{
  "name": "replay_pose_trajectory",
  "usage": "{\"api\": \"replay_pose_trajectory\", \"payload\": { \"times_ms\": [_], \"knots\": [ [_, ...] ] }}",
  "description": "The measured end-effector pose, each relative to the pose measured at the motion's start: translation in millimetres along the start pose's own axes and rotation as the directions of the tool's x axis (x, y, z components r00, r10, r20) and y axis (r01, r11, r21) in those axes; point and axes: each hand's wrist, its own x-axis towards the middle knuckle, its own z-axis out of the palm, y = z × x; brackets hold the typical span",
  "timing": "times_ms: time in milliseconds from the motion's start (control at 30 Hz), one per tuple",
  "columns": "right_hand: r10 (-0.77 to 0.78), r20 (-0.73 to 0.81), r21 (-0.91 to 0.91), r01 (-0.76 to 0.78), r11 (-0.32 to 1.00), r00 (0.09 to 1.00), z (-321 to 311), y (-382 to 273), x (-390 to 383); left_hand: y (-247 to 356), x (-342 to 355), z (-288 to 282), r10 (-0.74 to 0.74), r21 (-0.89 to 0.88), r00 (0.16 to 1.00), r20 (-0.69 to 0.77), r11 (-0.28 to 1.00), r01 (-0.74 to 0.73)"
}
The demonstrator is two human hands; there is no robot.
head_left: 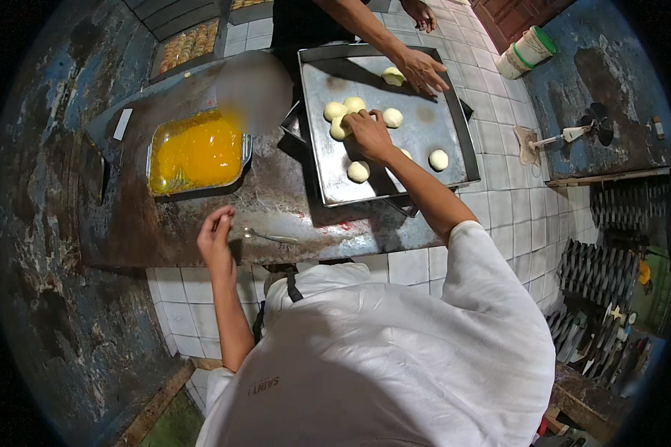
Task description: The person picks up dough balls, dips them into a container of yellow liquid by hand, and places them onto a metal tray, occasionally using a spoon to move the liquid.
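- Seven pale dough balls (355, 104) sit on the metal baking tray (455, 141); I judge the step is arranging them in rows.
- My right hand (368, 132) pinches one ball in the cluster at the tray's left, fingers curled round it.
- My left hand (215, 237) hovers loosely spread, empty, beside a spoon (270, 237), below the tray of yellow egg wash (197, 151).
- Next I would need a light touch and even gaps.
- A co-worker's hand (423, 69) presses another ball at the far edge.

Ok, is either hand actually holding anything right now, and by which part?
The right hand has its fingertips on a dough ball on the tray, touching its right side; whether it grips it cannot be told. The left hand holds nothing, just beside the spoon.
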Motion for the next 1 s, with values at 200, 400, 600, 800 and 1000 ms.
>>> {"api": "replay_pose_trajectory", "payload": {
  "times_ms": [200, 400, 600, 800, 1000],
  "knots": [
    [0.098, -0.139, 0.141, -0.079, 0.987, 0.985, -74.0, -62.6, -37.9, 18.2, 7.1, 54.9, 0.141, 0.020, 0.942, 0.305, 0.988, -0.154],
    [0.520, 0.008, 0.831, -0.294, 0.471, 0.854, -113.2, -141.1, -40.2, 24.7, 12.9, 121.2, 0.294, -0.023, 0.811, 0.505, 0.944, -0.328],
    [0.582, -0.117, 0.819, -0.252, 0.515, 0.805, -54.4, -238.7, -7.4, 12.8, 16.6, 87.4, -0.033, -0.077, 0.924, 0.381, 0.995, 0.067],
    [-0.127, 0.684, 0.357, -0.483, -0.800, 0.718, 39.8, -289.2, -26.3, -36.5, 46.1, -49.7, -0.324, -0.552, 0.780, 0.535, 0.565, 0.614],
    [0.142, 0.244, 0.030, -0.153, 0.988, 0.959, 132.1, -330.1, -61.9, -39.8, 73.6, -143.1, -0.467, -0.573, 0.805, 0.366, 0.569, 0.590]
  ]
}}
